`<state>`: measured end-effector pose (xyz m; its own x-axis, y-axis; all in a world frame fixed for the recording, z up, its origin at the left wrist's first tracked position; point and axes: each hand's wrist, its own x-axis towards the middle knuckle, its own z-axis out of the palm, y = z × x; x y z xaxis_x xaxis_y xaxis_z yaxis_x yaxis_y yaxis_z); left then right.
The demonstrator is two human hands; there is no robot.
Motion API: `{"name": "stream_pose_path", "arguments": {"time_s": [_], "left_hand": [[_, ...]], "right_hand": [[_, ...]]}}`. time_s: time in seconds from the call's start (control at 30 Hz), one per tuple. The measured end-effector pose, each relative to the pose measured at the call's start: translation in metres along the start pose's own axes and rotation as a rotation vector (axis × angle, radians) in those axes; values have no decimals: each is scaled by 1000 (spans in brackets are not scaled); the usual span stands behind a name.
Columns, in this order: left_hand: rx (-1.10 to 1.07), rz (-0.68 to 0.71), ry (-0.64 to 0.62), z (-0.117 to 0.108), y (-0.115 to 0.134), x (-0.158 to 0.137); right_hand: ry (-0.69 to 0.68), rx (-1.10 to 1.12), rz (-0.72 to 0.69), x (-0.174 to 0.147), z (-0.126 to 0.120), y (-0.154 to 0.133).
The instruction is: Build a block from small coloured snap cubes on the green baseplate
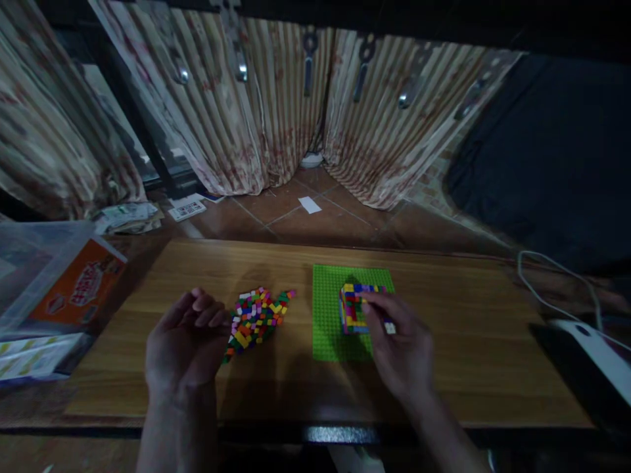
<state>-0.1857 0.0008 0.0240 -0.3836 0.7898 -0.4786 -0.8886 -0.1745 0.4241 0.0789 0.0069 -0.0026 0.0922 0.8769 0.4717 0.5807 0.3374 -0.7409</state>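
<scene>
One chunky little multicolored brick build (351,314) is sitting on the green baseplate (325,338), over toward the right part of it, with yellow, red, blue and purple all mixed together. The right hand (401,345) comes in from the near right of the baseplate and covers that side of the build, thumb and index finger pinched close together right at the top (there's a speck of yellow by the fingertips, but I can't tell if it's a gripped brick or part of the build). The left hand (190,338) is well left of the baseplate, palm up with fingers curled in; can't tell if anything's tucked inside. Between that hand and the baseplate there's a loose pile of small bricks (256,315) in tons of colors. All of that's on a wooden table (468,328). Way out left of the baseplate is a clear plastic bin (49,230), far right is a white cable (557,300), and past the baseplate's far edge hang striped curtains (236,118).
</scene>
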Motion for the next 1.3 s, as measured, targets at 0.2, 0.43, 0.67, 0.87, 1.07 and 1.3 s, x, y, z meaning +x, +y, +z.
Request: {"name": "stream_pose_path", "arguments": {"time_s": [0.2,0.43,0.67,0.87,1.07,1.3], "left_hand": [[28,4,5,2,-6,1],[56,-3,15,5,-12,1],[62,-5,-2,4,-12,4],[52,-3,10,5,-9,-1],[54,-11,15,8,-10,-1],[42,-11,10,6,-8,0]], "right_hand": [[-21,-162,177,19,-28,44],[-49,-172,150,25,-27,49],[-82,-192,77,22,-21,40],[-93,-174,67,16,-21,36],[-74,-172,21,13,-13,36],[-46,-186,89,14,-8,41]]}}
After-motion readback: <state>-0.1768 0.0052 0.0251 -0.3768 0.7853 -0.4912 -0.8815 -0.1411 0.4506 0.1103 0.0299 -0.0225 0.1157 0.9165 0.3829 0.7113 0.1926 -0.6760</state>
